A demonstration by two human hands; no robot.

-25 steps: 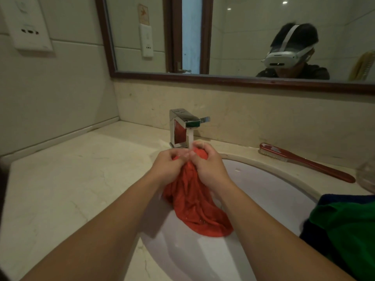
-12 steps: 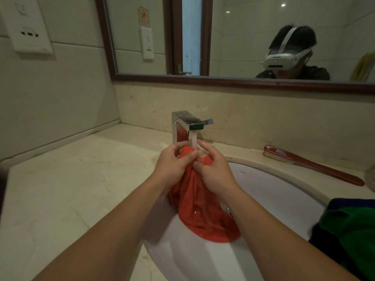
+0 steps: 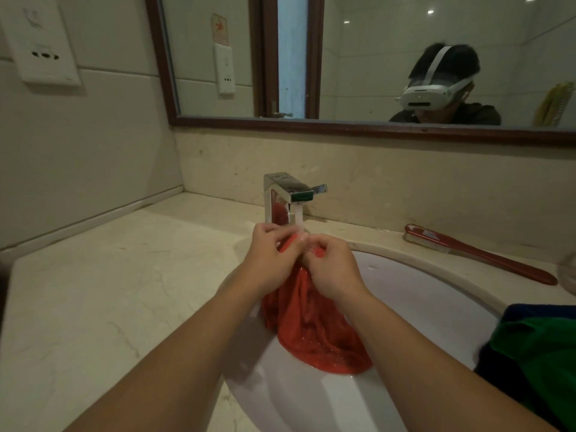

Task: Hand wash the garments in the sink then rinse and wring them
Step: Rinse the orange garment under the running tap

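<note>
Rinsing under the tap [image 3: 286,194]: in the head view you are holding the bunched top of the red garment [image 3: 314,332] right in the water stream [image 3: 298,218]. The rest is hanging down into the sink [image 3: 420,291], its lower end lying on the white basin wall.
Left hand [image 3: 268,260]: you are pinching the cloth's top edge with curled fingers, close under the spout.
Right hand [image 3: 333,269]: you are gripping the same bunch, your fingertips meeting those of the left hand.
Doing it well: only a small fold is catching the water, I judge, so you are likely needing to feed fresh cloth through the stream bit by bit, rubbing fold against fold between both hands.
Watching for: wet fabric is probably getting heavy and slippery, and a light pinch is risking a drop.
Waiting pile: a green garment [image 3: 542,353] is lying at the sink's right edge.
Brush [image 3: 480,254]: it is lying on the counter [image 3: 109,291] behind the basin, well apart from your hands.
</note>
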